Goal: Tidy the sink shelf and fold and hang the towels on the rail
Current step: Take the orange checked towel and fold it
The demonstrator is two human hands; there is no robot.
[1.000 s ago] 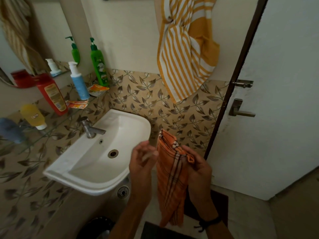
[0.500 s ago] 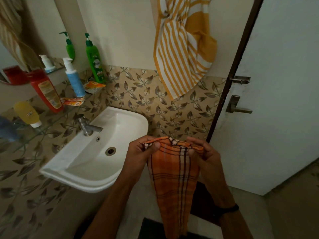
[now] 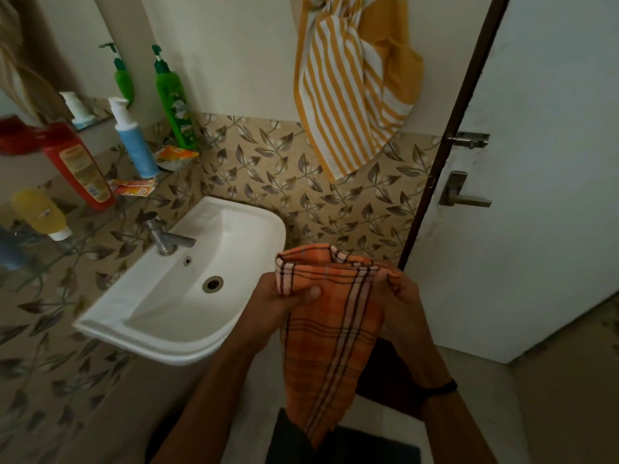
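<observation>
I hold an orange checked towel (image 3: 330, 343) by its top edge in front of me, to the right of the sink. My left hand (image 3: 284, 301) pinches its left corner and my right hand (image 3: 400, 304) grips its right corner; the cloth hangs down in a narrowing fold. A yellow and white striped towel (image 3: 348, 95) hangs bunched on the wall above. The glass shelf (image 3: 100, 222) at the left carries a green pump bottle (image 3: 174, 102), a blue pump bottle (image 3: 134, 145), a red bottle (image 3: 78, 165), a yellow bottle (image 3: 40, 212) and orange sachets (image 3: 174, 155).
The white sink (image 3: 181, 296) with its tap (image 3: 165, 237) sits below the shelf. A mirror (image 3: 50, 55) covers the wall at the left. A white door (image 3: 542, 179) with a lever handle (image 3: 462, 195) stands ajar at the right. A dark mat (image 3: 345, 443) lies on the floor.
My left hand has taken the towel's left corner, and both hands have spread the top edge apart. The towel now hangs wider than a second ago.
</observation>
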